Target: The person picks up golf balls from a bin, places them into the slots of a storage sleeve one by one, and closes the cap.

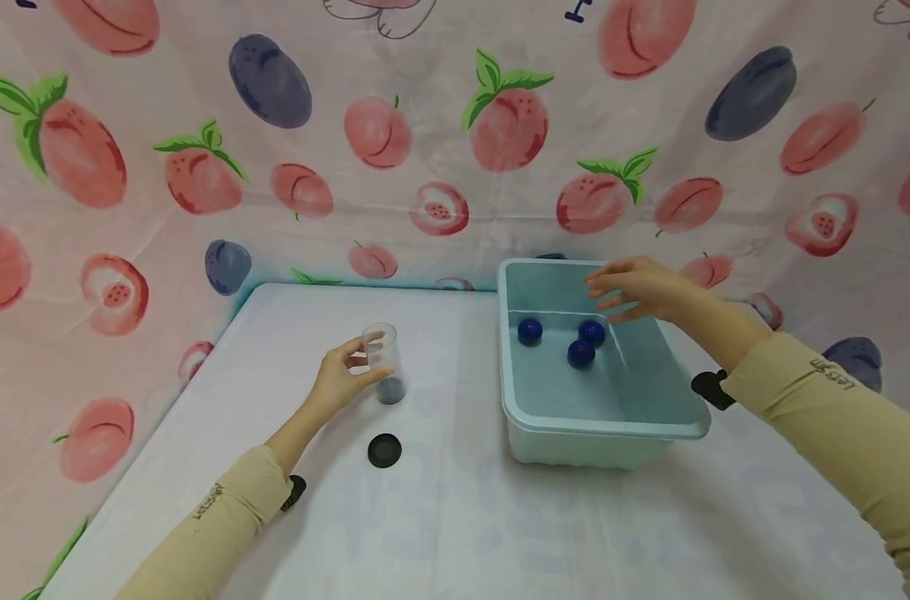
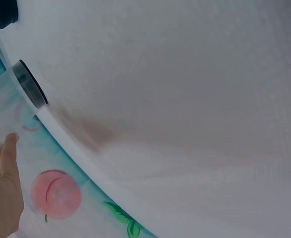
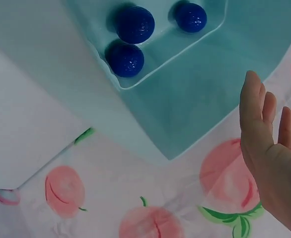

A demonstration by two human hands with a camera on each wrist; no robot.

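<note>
My left hand [image 1: 342, 377] holds a clear cylindrical container [image 1: 389, 358] upright, the thumb across its front and the fingers on its far side. The container has a dark base [image 2: 30, 84]. Just in front of it, a round black lid [image 1: 384, 451] lies on the white table. Above the back right part of a pale blue-green plastic bin [image 1: 552, 423], my right hand [image 1: 638, 289] is held with its fingers spread and nothing in them. Inside the bin sit three dark blue balls, one ball [image 1: 530, 331] at the left, another [image 1: 581, 353] close to the third [image 1: 592, 332].
A white cloth-covered table [image 1: 455, 517] carries everything. Behind it hangs a fruit-printed curtain [image 1: 440, 125], close to the table's back edge. The bin's raised rim [image 1: 605, 428] stands well above the tabletop.
</note>
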